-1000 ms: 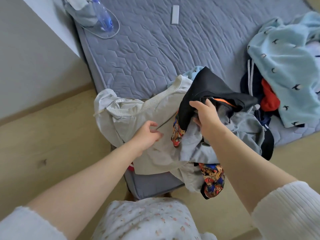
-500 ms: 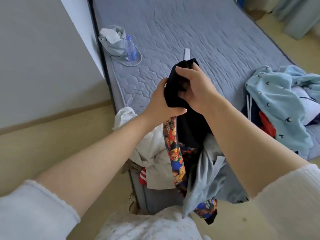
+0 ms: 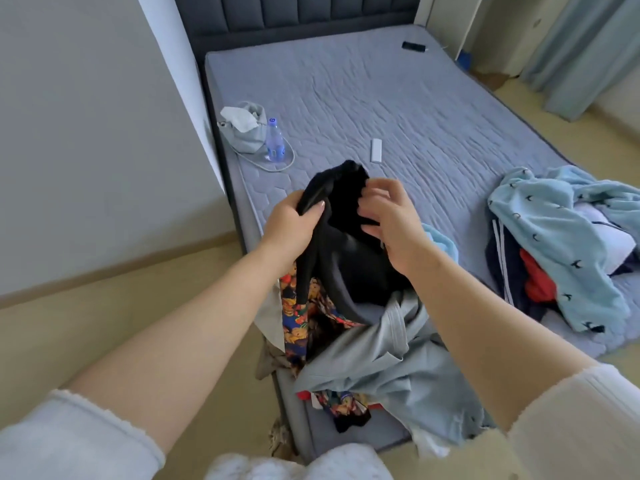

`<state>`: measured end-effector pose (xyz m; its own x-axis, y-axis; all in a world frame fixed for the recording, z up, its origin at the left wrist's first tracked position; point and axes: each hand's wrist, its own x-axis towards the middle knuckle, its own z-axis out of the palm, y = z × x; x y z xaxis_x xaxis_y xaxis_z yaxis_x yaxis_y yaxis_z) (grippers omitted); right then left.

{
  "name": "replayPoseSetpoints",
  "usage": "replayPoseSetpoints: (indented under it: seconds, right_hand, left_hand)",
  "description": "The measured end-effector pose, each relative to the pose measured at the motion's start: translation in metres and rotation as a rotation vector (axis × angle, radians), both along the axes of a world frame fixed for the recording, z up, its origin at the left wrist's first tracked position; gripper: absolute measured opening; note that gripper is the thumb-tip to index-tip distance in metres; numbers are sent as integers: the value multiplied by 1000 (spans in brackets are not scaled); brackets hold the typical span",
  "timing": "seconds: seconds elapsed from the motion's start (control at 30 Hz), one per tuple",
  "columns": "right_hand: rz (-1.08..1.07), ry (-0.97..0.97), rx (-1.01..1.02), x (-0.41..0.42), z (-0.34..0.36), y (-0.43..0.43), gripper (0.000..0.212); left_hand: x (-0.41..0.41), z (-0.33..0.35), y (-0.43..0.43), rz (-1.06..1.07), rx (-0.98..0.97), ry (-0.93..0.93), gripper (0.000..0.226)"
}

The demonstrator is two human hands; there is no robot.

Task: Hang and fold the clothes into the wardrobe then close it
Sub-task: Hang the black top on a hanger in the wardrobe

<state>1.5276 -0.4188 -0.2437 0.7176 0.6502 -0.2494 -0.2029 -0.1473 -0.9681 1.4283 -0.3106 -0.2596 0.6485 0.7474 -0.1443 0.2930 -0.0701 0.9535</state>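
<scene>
Two hands, seemingly, on black garment

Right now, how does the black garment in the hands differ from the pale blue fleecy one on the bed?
The black garment is plain; the pale blue fleecy garment has small dark marks. The black one is held up by the left hand and right hand; the blue one lies on the grey quilted mattress over other clothes. Both are crumpled, unfolded.

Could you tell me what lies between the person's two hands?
The black garment, in the head view: the left hand grips one side; the right hand is at the other, hold unclear.
</scene>
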Motion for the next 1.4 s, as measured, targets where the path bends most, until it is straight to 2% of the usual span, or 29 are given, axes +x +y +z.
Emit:
replayPoseSetpoints:
  seconds: [0.13,0.27,0.3,0.37,0.43,0.5,0.57,0.67,0.77,0.87,0.97,1.03,1.13,1.23,1.33,1.4]
  right_hand:
    - [-114,-266,-239,2,-24,-15,66]
    - [-282,-344,-412,13,-29,-29,86]
    - [-262,-381,-490,16,-30,-32,80]
    - [-199,-444,-668,20,-31,-36,50]
    - [-154,-359,-756,21,-30,-36,28]
    - [-163,-209,-658,22,-22,-31,18]
    - [-234,-111,-453,26,-4,-18,10]
    - [-298,-37,-107,38,33,8,22]
    - [-301,-205,130,46,81,32,23]
    - [-194,-251,449,45,138,47,28]
    - [-149,-367,520,41,163,54,27]
    - [-212,-398,434,41,149,52,26]
    - [-351,-390,174,40,94,40,29]
    - [-340,-242,-79,31,29,26,29]
    - [-136,64,-316,15,-14,8,21]
    - [142,65,-517,8,-22,-2,12]
  left_hand:
    - [-1,5,-10,-206,-117,-59,14]
    - [-5,17,-13,-405,-311,-55,13]
    - [-6,19,-13,-436,-349,-57,13]
    - [-8,23,-11,-445,-422,-82,14]
    - [-8,26,-10,-373,-482,-122,15]
    - [-6,31,-8,-263,-490,-159,14]
    - [2,42,-3,-139,-480,-219,12]
    - [17,70,3,-4,-426,-329,11]
    - [28,103,13,82,-350,-525,8]
    - [31,146,33,115,-227,-705,8]
    - [28,172,49,90,-44,-720,8]
    - [23,161,51,52,5,-610,7]
    - [9,109,41,-1,45,-346,10]
    - [-15,42,32,-95,11,-137,22]
    - [-37,-1,40,-199,-34,44,24]
    - [-44,-10,56,-115,-13,90,37]
